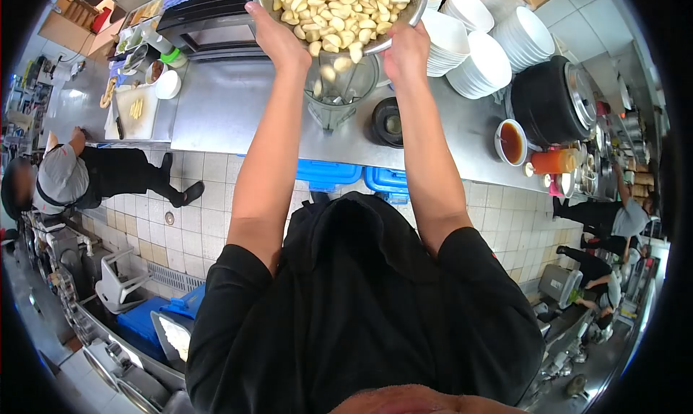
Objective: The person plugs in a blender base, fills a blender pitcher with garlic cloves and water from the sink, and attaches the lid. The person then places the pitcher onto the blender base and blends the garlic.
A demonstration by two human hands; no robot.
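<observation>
Both my hands grip a metal colander (416,13) full of peeled garlic cloves (336,11) at the top of the view. My left hand (280,38) holds its left side, and my right hand (406,49) its right side. The colander tilts toward me, and a few cloves are dropping over its near edge. Under that edge stands a clear blender jar (339,96) on the steel counter, with its blades visible inside. A round black lid or base (388,121) lies just right of the jar.
Stacked white bowls (480,64), a black pot (552,100) and a bowl of red-brown sauce (511,142) are at right. A cutting board (135,112) with a knife lies at left. One person (65,176) stands far left; others are far right. Blue bins (328,172) sit under the counter.
</observation>
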